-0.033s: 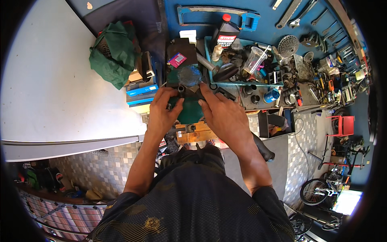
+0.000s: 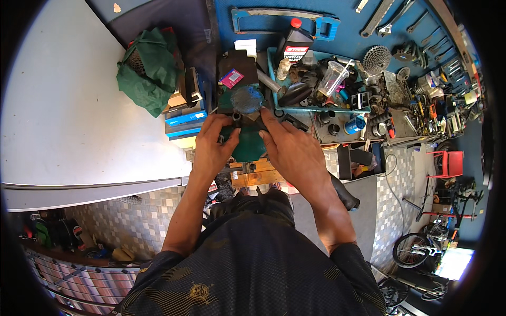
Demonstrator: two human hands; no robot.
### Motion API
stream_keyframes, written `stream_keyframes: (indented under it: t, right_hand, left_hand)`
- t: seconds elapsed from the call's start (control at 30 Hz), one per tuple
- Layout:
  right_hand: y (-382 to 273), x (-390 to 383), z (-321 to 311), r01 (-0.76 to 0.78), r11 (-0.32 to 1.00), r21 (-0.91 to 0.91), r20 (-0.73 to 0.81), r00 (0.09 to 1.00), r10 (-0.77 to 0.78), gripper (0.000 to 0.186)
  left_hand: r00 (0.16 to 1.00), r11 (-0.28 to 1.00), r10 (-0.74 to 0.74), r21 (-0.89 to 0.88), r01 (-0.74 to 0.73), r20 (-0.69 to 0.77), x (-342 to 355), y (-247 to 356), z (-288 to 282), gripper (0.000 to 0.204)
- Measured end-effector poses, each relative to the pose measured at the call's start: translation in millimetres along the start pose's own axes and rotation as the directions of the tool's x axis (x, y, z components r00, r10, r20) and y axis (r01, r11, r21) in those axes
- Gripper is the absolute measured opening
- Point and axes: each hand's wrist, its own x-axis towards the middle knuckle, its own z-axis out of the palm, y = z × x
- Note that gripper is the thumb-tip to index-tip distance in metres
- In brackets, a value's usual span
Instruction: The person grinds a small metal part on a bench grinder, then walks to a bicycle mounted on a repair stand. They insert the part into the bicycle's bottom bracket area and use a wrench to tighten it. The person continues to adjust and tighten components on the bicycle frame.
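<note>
My left hand (image 2: 213, 147) pinches a small dark metal sleeve (image 2: 236, 118) standing on a green bench vise (image 2: 247, 147). My right hand (image 2: 296, 155) is just to its right, index finger reaching forward and thumb bent beneath, around a dark piece I cannot make out; a small brown flat piece (image 2: 253, 115) lies near that fingertip. A round, scuffed blue-grey top (image 2: 246, 98) of the vise sits behind my fingers. A dark ring (image 2: 279, 113) lies beside my right hand.
A teal tray (image 2: 329, 109) of parts and bottles is behind right. Tools hang on the blue wall (image 2: 353, 16). Stacked blue boxes (image 2: 184, 118) and green cloth (image 2: 145, 73) are left, beside a large white surface (image 2: 79, 116). A black bin (image 2: 345, 168) stands right.
</note>
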Motion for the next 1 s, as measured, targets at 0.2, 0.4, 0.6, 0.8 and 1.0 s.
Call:
stream_keyframes:
  t: [0.2,0.4,0.6,0.8,1.0]
  right_hand:
    - [1,1,-7,0.034,0.999,0.009,-0.063,0.997,-0.033,0.049]
    - [-2,-1,-1,-0.007,1.0,0.011,-0.041,0.999,0.008,0.049]
    - [0,-2,0,0.012,1.0,0.004,-0.034,0.999,-0.012,0.049]
    - [-3,-1,-9,-0.009,1.0,0.014,-0.118,0.993,0.011,0.047]
    - [-4,-1,-4,-0.019,1.0,-0.009,-0.04,0.999,0.019,0.05]
  left_hand:
    - [1.0,0.999,-0.022,-0.024,0.022,-0.001,1,3,2,0.023]
    - [1.0,1.0,-0.002,-0.016,0.002,-0.001,0,2,1,0.022]
    - [1.0,0.999,-0.026,-0.024,0.026,-0.001,0,4,1,0.022]
    - [1.0,1.0,0.009,-0.01,-0.009,-0.003,1,2,0,0.024]
    - [1.0,1.0,-0.006,-0.005,0.006,-0.008,1,2,1,0.023]
